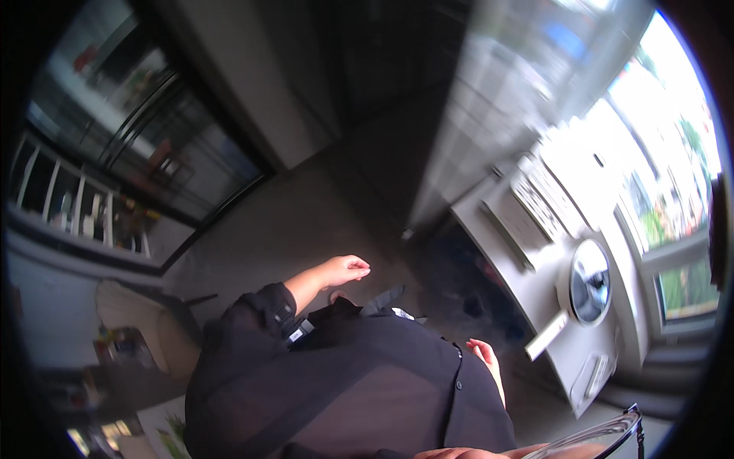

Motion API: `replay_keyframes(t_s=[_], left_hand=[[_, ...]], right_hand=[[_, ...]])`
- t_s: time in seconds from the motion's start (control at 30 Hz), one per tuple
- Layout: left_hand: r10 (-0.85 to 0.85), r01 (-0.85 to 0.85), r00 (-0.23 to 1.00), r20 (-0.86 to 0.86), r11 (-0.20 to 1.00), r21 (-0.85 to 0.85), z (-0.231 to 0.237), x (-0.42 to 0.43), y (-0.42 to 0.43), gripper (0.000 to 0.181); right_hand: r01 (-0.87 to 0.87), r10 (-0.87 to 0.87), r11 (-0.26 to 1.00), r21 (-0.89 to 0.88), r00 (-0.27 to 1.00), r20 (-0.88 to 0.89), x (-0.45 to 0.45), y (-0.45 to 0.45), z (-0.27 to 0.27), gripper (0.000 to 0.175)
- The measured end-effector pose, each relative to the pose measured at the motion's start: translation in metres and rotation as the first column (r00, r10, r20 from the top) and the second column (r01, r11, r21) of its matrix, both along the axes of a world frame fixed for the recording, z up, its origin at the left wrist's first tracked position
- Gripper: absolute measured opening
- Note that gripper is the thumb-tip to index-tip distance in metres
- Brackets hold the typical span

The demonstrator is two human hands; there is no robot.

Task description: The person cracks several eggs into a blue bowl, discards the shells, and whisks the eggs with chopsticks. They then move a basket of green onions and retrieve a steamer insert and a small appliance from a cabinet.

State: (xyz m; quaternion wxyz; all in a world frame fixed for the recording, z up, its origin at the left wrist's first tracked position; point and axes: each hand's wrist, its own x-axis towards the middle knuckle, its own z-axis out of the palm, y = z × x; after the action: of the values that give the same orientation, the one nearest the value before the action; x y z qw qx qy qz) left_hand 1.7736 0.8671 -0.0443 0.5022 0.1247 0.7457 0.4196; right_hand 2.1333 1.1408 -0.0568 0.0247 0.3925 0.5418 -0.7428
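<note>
My left hand [344,271] reaches out in front of my body over the dark floor [287,212], its fingers curled together and nothing visible in them. The black sleeve [275,307] is pushed up the forearm. My right hand [485,351] hangs by my right side, partly hidden behind my black buttoned shirt [355,384]. Only some bent fingers and part of that forearm show, and I see no object there. On the right, nearest to this hand, stands a white desk [545,287] with a round mirror [590,281] on it.
White slatted objects [539,198] lie on the desk beside a bright window [659,115]. A pale translucent panel [470,120] rises ahead on the right. Left are a black-framed glass door [172,137] and a beige chair [129,321]. Eyeglasses [596,436] edge into view below.
</note>
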Motion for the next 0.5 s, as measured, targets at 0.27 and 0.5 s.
replay_keyframes(t_s=[0.27,0.5], left_hand=[[0.668,-0.666,0.744,-0.018,0.744,0.055,-0.010,-0.105,-0.324,0.035],[0.925,-0.923,0.380,0.012,0.378,0.070,-0.021,-0.138,-0.542,0.041]], right_hand=[[-0.534,0.553,0.830,0.162,0.826,-0.110,-0.300,-0.160,0.006,0.027],[-0.861,0.882,0.465,0.206,0.471,-0.024,-0.525,-0.330,0.007,0.032]])
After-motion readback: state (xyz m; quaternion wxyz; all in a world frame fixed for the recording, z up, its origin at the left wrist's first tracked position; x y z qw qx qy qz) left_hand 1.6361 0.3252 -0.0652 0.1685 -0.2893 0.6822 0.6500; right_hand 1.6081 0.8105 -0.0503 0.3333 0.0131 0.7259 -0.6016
